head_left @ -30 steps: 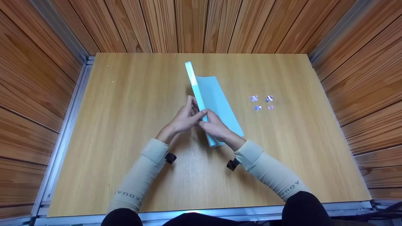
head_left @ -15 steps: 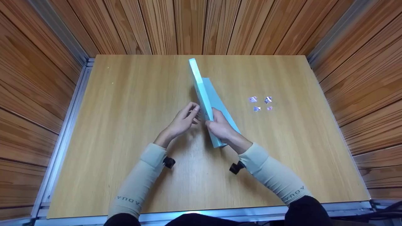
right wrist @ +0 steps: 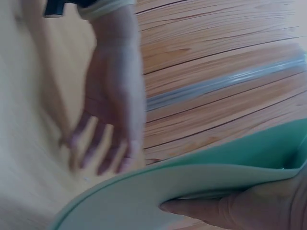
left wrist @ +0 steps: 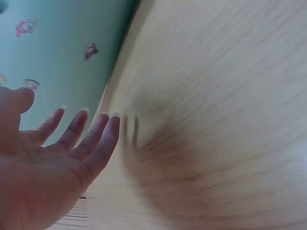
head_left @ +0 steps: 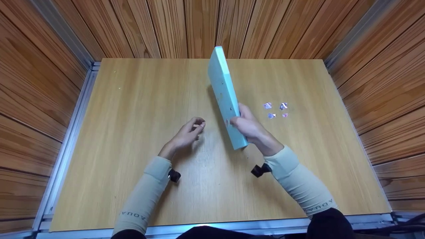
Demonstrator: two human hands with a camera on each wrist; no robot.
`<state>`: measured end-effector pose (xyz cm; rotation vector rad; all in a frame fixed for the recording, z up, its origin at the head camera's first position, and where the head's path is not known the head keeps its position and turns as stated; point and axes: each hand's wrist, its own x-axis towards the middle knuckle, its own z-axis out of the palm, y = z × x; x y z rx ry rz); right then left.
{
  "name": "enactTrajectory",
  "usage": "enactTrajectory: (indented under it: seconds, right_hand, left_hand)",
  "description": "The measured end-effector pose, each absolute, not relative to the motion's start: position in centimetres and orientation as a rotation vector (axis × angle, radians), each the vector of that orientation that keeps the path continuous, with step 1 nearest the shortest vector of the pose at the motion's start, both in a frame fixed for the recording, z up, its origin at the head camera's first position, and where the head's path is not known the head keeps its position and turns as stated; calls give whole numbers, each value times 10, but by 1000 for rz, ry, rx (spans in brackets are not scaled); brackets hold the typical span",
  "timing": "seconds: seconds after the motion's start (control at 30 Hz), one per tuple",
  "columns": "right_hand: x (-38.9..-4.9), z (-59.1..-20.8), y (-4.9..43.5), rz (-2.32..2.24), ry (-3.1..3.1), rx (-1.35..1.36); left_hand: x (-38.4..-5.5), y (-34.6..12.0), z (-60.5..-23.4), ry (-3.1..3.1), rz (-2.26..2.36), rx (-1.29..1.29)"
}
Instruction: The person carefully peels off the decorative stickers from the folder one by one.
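Observation:
A light blue folder stands on edge over the middle of the table, tilted, its far end up near the back edge. My right hand grips it near its lower end, thumb on the left face. In the right wrist view the folder bends beside my thumb, its cover parted from a green inner side. Small pictures dot the face of the folder in the left wrist view. To its left, my left hand hovers above the table, fingers loosely bent and holding nothing.
Several small shiny purple pieces, among them a sticker-like piece, lie on the wooden table right of the folder. Wood-panelled walls and a metal frame border the table.
My left hand has come away from the folder and drawn left and toward me. My right hand has moved right with the folder, raising its far end and turning its left face into view.

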<state>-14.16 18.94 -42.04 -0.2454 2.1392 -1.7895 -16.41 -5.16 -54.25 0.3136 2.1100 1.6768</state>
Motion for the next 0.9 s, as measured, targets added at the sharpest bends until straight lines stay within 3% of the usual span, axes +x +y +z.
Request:
enactTrajectory:
  seconds: [0.33,0.9]
  right_hand:
    - [-149,-389,219,-2049,1952,-192]
    - [-162,-434,252,-2148,1777,11]
  left_hand:
    - [-163,-47,-544,2056,1637,218]
    - [-154,-58,-534,1997,1879,58]
